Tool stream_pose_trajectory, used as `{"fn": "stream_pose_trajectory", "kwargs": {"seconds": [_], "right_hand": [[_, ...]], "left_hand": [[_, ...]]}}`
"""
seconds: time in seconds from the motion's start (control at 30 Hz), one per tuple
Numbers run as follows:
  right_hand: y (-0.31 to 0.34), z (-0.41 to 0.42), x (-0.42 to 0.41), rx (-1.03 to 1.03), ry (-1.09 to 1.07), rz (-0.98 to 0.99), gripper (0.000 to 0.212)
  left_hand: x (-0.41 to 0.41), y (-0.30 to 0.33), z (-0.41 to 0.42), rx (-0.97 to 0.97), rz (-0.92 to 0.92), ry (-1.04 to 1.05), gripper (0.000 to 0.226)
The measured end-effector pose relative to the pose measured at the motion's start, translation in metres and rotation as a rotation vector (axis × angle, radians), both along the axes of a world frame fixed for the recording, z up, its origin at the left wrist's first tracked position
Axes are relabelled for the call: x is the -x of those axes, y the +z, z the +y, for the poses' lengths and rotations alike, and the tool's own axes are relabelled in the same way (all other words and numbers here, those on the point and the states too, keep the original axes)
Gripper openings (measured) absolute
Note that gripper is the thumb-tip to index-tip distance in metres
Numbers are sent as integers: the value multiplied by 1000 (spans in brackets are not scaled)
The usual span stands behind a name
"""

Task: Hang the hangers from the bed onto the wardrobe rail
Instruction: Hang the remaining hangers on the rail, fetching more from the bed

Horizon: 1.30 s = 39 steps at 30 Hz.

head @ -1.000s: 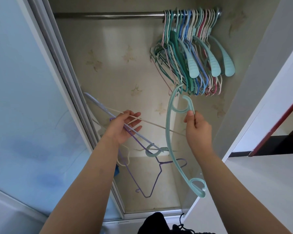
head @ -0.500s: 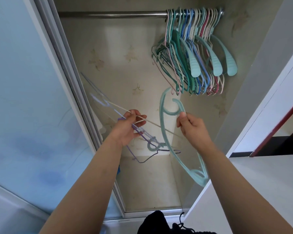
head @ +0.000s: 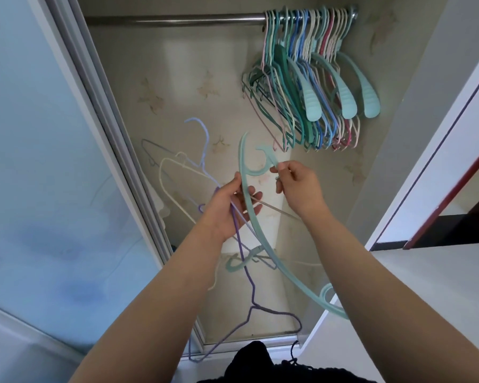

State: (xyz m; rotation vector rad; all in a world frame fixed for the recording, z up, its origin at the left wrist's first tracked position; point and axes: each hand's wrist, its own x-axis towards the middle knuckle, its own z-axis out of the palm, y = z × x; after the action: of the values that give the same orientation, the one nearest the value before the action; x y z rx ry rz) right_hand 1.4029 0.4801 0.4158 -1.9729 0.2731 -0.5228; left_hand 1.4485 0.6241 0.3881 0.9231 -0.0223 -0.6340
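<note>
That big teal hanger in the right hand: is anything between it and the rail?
Nothing visible blocks it. The teal hanger is below the rail, whose left stretch is bare; the hung hangers crowd only its right end.

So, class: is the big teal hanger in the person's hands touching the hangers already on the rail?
Apart. The head view shows bare wardrobe wall between the teal hanger and the hung hangers.

Right hand (head: 299,189) pinches teal hanger (head: 263,239) – left hand (head: 230,208) grips thin hangers (head: 177,178) below wardrobe rail (head: 177,20).
</note>
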Motion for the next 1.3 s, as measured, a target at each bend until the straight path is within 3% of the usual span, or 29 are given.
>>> {"fn": "stream_pose_trajectory", "kwargs": {"seconds": [0.07,0.13,0.2,0.33,0.47,0.6,0.67,0.77,0.87,1.0,1.3], "right_hand": [[-9,3,0,350,-117,50,27],[-24,8,7,611,-224,-128,38],[-36,20,22,670,-201,-329,30],[-63,37,43,676,80,11,31],[-80,35,49,747,49,65,50],[-81,30,51,538,61,209,57],[-80,26,48,435,125,325,42],[-82,22,48,214,178,283,13],[-78,21,52,51,196,205,24],[-63,12,53,29,217,277,32],[-56,-3,54,-112,278,334,34]], "left_hand": [[-5,-3,-2,21,41,97,26],[-11,-5,0,38,82,174,25],[-15,-4,0,76,118,210,29],[-19,2,-6,108,134,265,32],[-16,5,-10,116,113,281,33],[-17,10,-13,124,66,268,28],[-17,9,-15,112,48,264,25],[-16,12,-16,71,-31,218,26],[-16,14,-15,-77,-148,189,33],[-13,12,-10,-223,-232,124,30],[-11,8,12,-171,-182,-81,22]]}}
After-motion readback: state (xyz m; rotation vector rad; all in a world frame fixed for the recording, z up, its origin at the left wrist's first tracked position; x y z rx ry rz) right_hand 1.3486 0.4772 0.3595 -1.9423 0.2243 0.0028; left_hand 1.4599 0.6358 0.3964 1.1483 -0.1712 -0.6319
